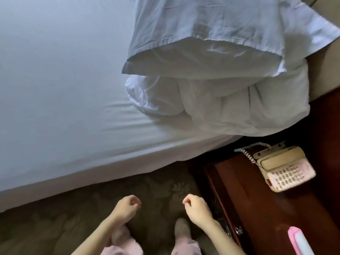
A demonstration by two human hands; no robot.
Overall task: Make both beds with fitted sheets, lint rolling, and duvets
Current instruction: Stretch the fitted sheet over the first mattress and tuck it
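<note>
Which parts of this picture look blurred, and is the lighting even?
Head view: the telephone on the nightstand is smeared by motion blur; the left hand and right hand are slightly soft; the fitted sheet has a bluish cast, paler toward the mattress edge; the carpet lies in dim shadow.

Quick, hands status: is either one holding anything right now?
Left hand: loosely curled, idle, holding nothing.
Right hand: loosely curled, idle, holding nothing.
</note>
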